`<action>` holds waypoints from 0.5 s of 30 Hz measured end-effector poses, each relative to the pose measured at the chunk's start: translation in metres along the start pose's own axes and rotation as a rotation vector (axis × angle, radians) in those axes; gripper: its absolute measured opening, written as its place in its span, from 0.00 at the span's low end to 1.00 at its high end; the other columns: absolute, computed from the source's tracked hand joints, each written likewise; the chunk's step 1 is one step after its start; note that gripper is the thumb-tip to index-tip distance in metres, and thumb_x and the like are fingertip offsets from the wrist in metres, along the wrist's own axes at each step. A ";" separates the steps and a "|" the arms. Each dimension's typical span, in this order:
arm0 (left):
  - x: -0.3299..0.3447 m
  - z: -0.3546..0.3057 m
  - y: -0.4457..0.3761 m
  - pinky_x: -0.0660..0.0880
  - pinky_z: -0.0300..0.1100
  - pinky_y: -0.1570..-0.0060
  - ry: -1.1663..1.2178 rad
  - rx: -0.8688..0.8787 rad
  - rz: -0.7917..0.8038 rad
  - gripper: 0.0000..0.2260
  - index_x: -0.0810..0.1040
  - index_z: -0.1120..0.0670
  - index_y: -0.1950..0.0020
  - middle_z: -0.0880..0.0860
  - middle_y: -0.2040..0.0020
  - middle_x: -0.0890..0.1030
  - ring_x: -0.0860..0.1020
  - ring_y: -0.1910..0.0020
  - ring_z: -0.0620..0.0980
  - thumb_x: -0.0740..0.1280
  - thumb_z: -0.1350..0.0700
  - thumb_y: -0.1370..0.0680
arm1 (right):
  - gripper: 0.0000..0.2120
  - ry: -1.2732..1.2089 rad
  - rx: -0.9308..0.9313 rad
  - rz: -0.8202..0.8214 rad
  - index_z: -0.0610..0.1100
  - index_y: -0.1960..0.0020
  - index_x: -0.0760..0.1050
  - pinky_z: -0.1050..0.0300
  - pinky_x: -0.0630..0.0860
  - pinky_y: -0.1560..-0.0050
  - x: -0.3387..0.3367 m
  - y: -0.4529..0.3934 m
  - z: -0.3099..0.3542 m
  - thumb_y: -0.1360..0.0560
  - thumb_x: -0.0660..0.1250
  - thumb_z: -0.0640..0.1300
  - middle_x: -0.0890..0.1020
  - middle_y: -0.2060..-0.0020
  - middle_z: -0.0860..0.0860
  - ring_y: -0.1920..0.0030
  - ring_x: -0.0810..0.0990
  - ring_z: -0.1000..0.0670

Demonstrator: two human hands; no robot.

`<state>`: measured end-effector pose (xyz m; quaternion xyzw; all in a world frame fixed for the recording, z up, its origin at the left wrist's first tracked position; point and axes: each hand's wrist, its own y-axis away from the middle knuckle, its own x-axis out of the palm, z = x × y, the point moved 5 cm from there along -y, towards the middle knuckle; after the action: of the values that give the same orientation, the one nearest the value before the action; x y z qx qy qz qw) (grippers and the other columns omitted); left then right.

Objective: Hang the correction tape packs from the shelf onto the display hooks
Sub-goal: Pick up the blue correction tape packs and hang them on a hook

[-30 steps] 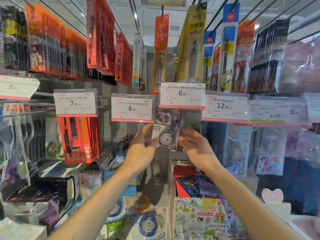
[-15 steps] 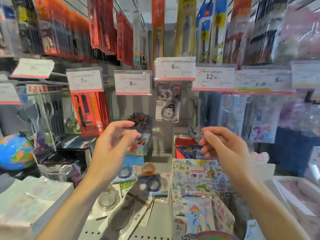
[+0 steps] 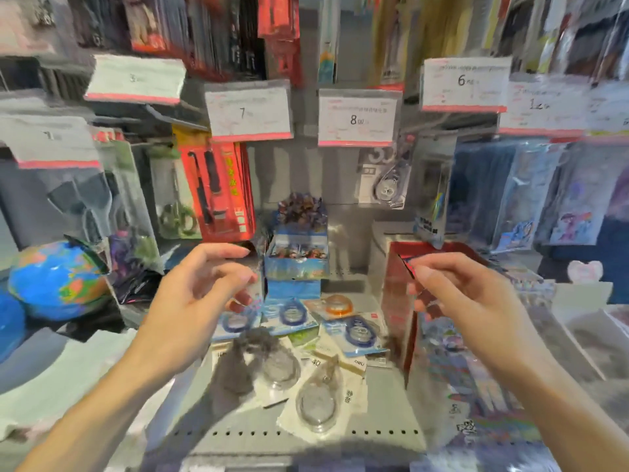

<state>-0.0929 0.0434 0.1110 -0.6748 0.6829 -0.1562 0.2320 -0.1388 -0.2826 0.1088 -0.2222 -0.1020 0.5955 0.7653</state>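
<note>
1. the shelf (image 3: 238,434) carries a loose heap of correction tape packs (image 3: 357,330), lying flat below and between both hands.
2. one pack (image 3: 383,180) already hangs up behind the 8.00 price tag (image 3: 357,117), well above the heap.
3. the left hand (image 3: 190,301) hovers over the heap's left edge, fingers (image 3: 238,277) loosely curled, holding nothing; a blue pack (image 3: 235,321) lies just under its fingertips, so i'd judge this hand nearer.
4. the right hand (image 3: 452,294) hangs to the right of the heap, fingers bent, empty as far as i can see.
</note>
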 end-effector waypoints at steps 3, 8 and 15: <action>-0.028 0.020 -0.013 0.80 0.36 0.63 -0.033 -0.014 0.069 0.08 0.80 0.51 0.45 0.53 0.58 0.87 0.82 0.65 0.46 0.69 0.63 0.19 | 0.06 0.094 -0.016 0.005 0.51 0.50 0.85 0.67 0.78 0.65 0.034 -0.002 -0.001 0.20 0.70 0.42 0.88 0.62 0.49 0.65 0.84 0.55; -0.037 0.073 -0.030 0.76 0.33 0.67 -0.105 -0.115 0.222 0.07 0.79 0.51 0.46 0.54 0.60 0.85 0.82 0.65 0.49 0.69 0.62 0.19 | 0.03 0.270 0.051 -0.016 0.48 0.48 0.83 0.62 0.80 0.60 0.078 -0.001 -0.027 0.20 0.70 0.43 0.87 0.59 0.42 0.60 0.85 0.48; 0.018 0.142 -0.061 0.75 0.47 0.55 -0.430 -0.178 0.445 0.05 0.75 0.43 0.47 0.46 0.58 0.82 0.81 0.60 0.48 0.69 0.52 0.19 | 0.02 0.573 0.224 -0.128 0.53 0.50 0.80 0.54 0.78 0.52 0.095 -0.006 -0.090 0.19 0.69 0.47 0.86 0.55 0.55 0.53 0.84 0.53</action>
<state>0.0346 0.0372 0.0214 -0.5440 0.7602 0.1050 0.3394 -0.0697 -0.2126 0.0219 -0.2881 0.1704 0.4669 0.8185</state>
